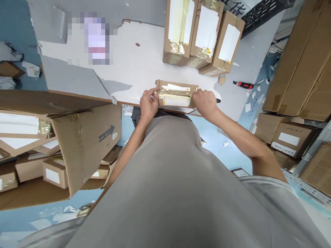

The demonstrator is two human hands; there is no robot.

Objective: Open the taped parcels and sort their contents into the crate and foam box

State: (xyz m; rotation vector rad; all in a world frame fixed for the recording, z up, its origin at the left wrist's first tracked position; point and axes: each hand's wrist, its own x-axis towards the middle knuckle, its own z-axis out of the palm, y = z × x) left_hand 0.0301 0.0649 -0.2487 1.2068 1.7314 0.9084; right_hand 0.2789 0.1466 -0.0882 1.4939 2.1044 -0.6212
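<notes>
A small cardboard box (178, 93) with white labels and yellowish clear tape lies at the table's near edge, in front of my body. My left hand (150, 103) grips its left end, with fingers on the top edge and the thumb below. At the right end, my right hand (205, 102) is closed in a fist against the box. From the back of this fist sticks out the dark end (218, 101) of a slim tool; the rest is hidden by my fingers. A red and black utility knife (243, 84) lies on the table to the right.
Three taped, labelled cardboard boxes (192, 31) stand farther back, beside a black crate (263, 17). To the left, a large open carton (88, 137) holds several smaller boxes. Shelving with cartons (297, 62) rises on the right. Paper scraps (247, 107) litter the blue floor.
</notes>
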